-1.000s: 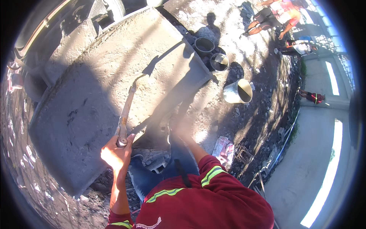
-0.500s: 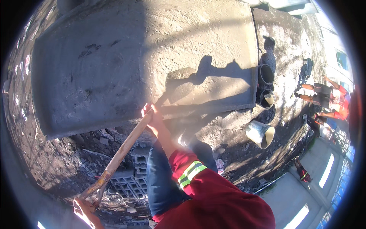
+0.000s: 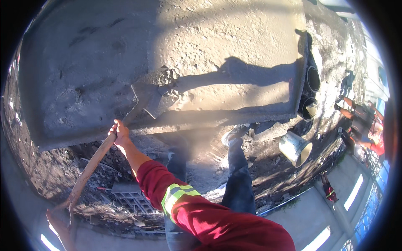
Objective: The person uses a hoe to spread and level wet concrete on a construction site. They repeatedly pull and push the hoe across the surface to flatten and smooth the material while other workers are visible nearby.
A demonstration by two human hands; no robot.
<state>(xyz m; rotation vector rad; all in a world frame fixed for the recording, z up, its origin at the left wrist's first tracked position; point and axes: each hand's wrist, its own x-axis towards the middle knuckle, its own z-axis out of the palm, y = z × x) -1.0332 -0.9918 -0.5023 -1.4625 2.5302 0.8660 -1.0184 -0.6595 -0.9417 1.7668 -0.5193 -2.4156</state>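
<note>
My right hand (image 3: 120, 133) is closed around the wooden shaft of a shovel (image 3: 90, 167), just above the near rim of a large shallow trough (image 3: 201, 120). My left hand (image 3: 60, 229) is at the handle's grip end, low at the left. It looks closed on the grip, though glare and the picture's edge blur it. The shovel's blade (image 3: 144, 97) is inside the trough, with lumpy wet grey mix (image 3: 169, 77) at its far side. Smooth, pitted grey mix (image 3: 217, 37) spreads across the trough, its left part in shade.
A whitish bucket (image 3: 295, 149) lies tipped on the ground at the right. Two dark buckets (image 3: 310, 109) stand against the trough's right end. Hollow blocks (image 3: 132, 196) lie by my legs. Farther right are a person in red (image 3: 374, 134) and another person (image 3: 329, 190).
Both hands and the shovel have moved left. The blade now shows plainly with lumpy mix beside it. My feet appear wider apart, and the view has shifted slightly.
</note>
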